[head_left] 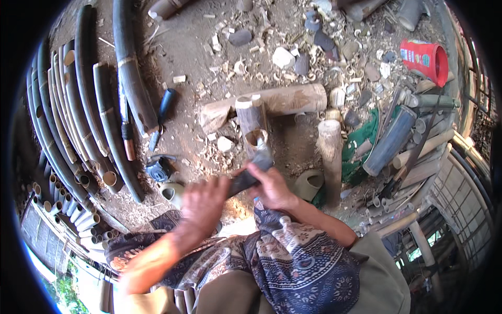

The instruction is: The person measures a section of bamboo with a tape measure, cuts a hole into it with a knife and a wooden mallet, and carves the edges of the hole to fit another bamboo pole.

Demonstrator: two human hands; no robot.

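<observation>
Both hands are closed on a dark, thick-handled tool (242, 183) with a greyish front end; motion blur hides its exact kind. My left hand (203, 203) wraps round the rear of the handle. Farther forward, my right hand (274, 189) grips it near the front end. That front end meets a short bamboo tube (250, 116) just below a hole cut in the tube's side. The tube's far end rests on a short log (295, 98) lying crosswise, while its near end is hidden behind the tool and hands.
Long bamboo poles (133, 78) lie at left, beside a long blade (124, 110) and a dark-handled knife (165, 107). A tape measure (158, 168) sits nearby. An upright wooden post (329, 138), a red container (424, 60) and cut bamboo (389, 141) are at right. Wood chips litter the ground.
</observation>
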